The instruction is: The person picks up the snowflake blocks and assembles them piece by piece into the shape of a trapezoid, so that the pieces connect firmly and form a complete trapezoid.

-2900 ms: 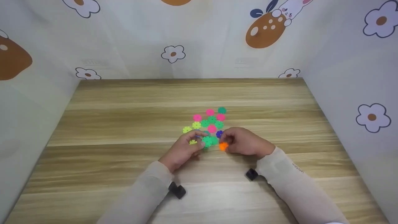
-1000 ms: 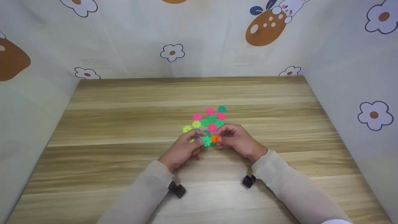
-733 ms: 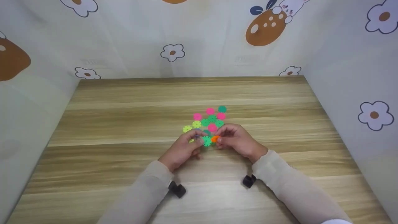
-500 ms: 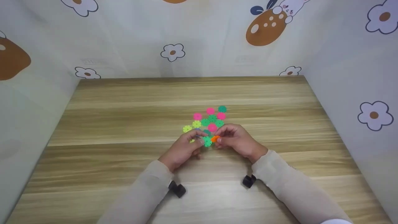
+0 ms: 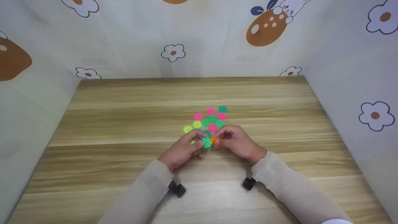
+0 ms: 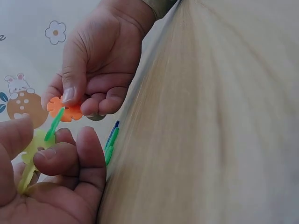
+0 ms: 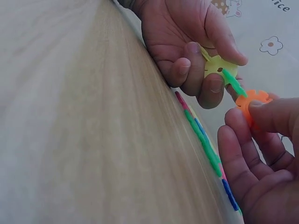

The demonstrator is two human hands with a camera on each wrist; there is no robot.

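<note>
In the left wrist view, my left hand pinches a yellow snowflake disc with thumb and fingers. A green snowflake disc is joined to it, standing out edge-on in the wrist views. My right hand pinches an orange snowflake disc between thumb and forefinger. The orange disc's rim meets the green disc's edge; how deep the slots engage cannot be told. Both hands are just above the table, in front of the loose discs.
Loose snowflake discs lie beyond the hands: several green ones, pink ones and yellow ones. A blue one is partly hidden behind the left hand. The wood-grain table meets patterned cloth walls at its back and sides.
My right hand has moved left with the orange disc, bringing it against the green disc. Lately the orange disc has tilted and dipped slightly. My left hand has stayed nearly still.
</note>
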